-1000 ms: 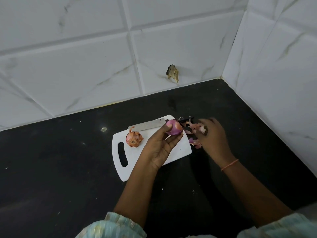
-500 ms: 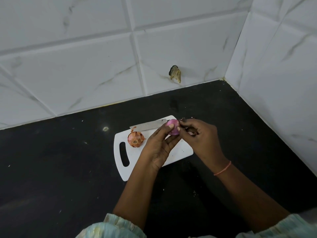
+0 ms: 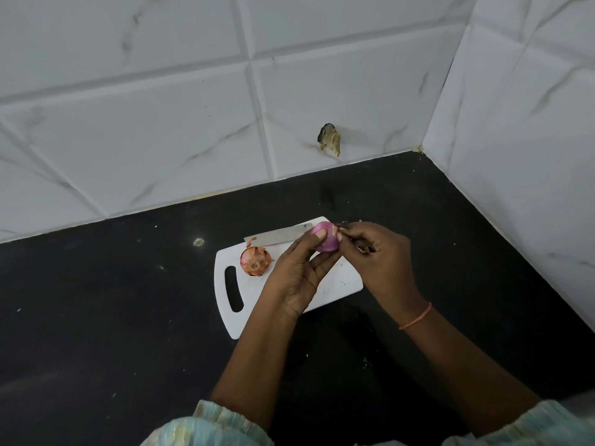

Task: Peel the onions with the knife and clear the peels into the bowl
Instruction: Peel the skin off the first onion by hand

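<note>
My left hand [image 3: 301, 272] cups the peeled onion [image 3: 325, 240] at its fingertips, over the board's far edge. My right hand [image 3: 375, 255] pinches at the onion's right side. The knife [image 3: 278, 235] lies just beyond my left hand, blade crosswise.

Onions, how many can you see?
2. One purple peeled onion is held in the left hand, with the right hand touching it. One unpeeled onion sits on the white cutting board. None seem hidden.
</note>
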Motion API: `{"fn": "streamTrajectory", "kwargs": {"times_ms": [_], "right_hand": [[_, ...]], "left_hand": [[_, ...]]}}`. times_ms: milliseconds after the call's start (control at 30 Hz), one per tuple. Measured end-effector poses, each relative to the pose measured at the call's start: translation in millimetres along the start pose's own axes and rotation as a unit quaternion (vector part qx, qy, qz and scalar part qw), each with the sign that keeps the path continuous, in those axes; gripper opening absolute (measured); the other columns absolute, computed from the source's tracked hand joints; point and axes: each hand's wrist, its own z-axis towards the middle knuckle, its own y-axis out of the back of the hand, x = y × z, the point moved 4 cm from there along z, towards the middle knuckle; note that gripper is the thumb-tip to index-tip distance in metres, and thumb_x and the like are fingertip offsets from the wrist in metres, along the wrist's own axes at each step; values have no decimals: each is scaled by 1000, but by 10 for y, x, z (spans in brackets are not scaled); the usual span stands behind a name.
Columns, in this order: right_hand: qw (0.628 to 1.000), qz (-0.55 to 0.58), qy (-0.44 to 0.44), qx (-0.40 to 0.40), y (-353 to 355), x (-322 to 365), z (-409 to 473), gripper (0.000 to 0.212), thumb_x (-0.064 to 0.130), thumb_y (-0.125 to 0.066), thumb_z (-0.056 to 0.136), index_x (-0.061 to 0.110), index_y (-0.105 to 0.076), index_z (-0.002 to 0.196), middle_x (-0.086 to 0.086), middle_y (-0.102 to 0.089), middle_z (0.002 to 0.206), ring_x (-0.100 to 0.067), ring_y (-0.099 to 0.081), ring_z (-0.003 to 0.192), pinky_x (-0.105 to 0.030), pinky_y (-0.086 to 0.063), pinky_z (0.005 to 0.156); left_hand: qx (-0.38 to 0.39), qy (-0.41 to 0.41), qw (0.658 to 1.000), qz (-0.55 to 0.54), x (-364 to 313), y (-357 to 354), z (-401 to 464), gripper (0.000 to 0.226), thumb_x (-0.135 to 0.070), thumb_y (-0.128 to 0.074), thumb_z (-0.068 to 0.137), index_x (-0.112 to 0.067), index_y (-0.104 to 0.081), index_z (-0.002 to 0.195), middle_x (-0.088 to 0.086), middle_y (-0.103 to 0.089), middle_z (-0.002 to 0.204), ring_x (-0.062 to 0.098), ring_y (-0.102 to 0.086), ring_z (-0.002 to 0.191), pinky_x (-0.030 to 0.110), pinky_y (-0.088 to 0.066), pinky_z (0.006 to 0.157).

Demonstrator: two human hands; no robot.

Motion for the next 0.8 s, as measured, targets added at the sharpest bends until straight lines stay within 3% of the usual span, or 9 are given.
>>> {"fn": "streamTrajectory", "kwargs": {"times_ms": [300,633,800], "right_hand": [[999,-17,37,2,4,35,-10,17,23,-71,89,9,-76,96,2,-75,97,-9,-70,88,-46,-57,72],[998,-31,48,4,-10,109,-24,10,11,-74,87,4,-76,94,-2,-74,93,-12,-70,85,-44,-57,72],[998,-38,46,-10,1,121,-29,12,17,-72,88,6,-75,92,-1,-74,91,-11,-70,83,-46,-56,71]], "left_hand": [[-3,-2,1000,-4,-39,-23,-40,49,-14,-74,75,5,-63,119,23,-69,117,29,-73,96,32,-61,80],[-7,-2,1000,12,-56,6,-76,28,-8,-68,88,3,-65,114,17,-74,101,27,-75,88,31,-62,76],[2,-5,1000,12,-56,-9,-91,43,-13,-74,74,3,-64,114,19,-73,105,27,-75,91,31,-62,75]]}}
